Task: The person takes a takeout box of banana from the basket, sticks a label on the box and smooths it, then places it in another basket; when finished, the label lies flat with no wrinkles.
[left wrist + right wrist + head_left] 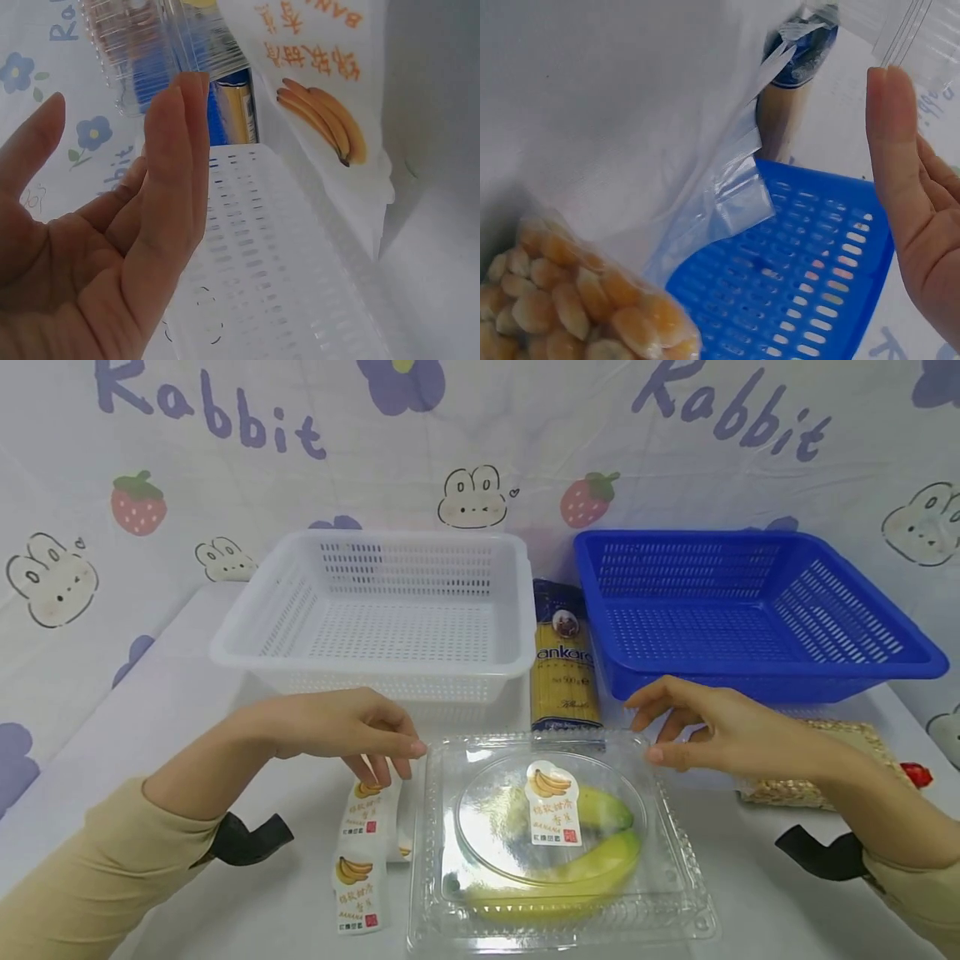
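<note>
A clear plastic clamshell box [442,827] stands closed on the table, with bananas [570,885] inside and a banana sticker [553,806] on its lid. By its far left corner is my left hand [352,727], thumb tip at the edge. In the left wrist view that hand [127,247] has relaxed fingers and grips nothing. At the far right corner my right hand [720,731] hovers with loosely bent fingers. In the right wrist view its fingers [892,127] are fairly straight, near the clear box [937,45]. Whether either hand touches the box is unclear.
A strip of banana stickers [360,868] lies left of the box. Behind stand a white basket [375,681] and a blue basket [750,685], with a spaghetti pack [566,677] between them. A bag of corn kernels [577,307] lies on the right, partly behind my right arm.
</note>
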Action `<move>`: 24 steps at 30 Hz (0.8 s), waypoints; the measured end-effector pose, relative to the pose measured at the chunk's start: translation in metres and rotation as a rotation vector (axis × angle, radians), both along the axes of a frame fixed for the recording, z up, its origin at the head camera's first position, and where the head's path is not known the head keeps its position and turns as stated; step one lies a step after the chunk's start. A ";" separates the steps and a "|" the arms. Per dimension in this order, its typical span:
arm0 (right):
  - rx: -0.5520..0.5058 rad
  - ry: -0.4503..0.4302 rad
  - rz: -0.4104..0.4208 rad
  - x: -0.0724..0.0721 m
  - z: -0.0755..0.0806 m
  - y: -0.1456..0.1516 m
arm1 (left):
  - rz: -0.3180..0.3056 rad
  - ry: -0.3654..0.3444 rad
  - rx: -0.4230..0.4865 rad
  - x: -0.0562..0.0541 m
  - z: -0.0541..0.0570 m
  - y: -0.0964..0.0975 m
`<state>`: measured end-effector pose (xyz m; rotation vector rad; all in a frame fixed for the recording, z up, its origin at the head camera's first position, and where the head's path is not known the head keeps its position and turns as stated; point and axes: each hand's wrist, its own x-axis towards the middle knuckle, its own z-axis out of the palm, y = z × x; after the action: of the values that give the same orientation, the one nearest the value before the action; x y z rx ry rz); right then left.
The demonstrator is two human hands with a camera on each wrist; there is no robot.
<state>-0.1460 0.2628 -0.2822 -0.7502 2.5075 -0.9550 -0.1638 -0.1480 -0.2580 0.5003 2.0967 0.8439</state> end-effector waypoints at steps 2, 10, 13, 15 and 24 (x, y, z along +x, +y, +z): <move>-0.038 -0.094 -0.013 -0.002 -0.002 0.002 | 0.002 -0.006 0.011 -0.001 -0.002 -0.001; -0.088 -0.361 -0.061 -0.011 -0.006 0.008 | 0.016 -0.014 0.045 0.000 -0.004 -0.005; -0.061 -0.450 -0.065 -0.011 -0.010 0.007 | 0.014 -0.020 0.047 0.000 -0.006 -0.006; -0.043 -0.508 -0.055 -0.011 -0.013 0.007 | 0.010 -0.022 0.048 0.000 -0.008 -0.007; -0.059 -0.591 -0.030 -0.009 -0.015 0.010 | 0.028 -0.049 0.063 -0.002 -0.014 -0.006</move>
<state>-0.1548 0.2724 -0.2975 -0.3698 1.9839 -1.0753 -0.1656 -0.1543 -0.2720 0.4799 2.0417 0.9321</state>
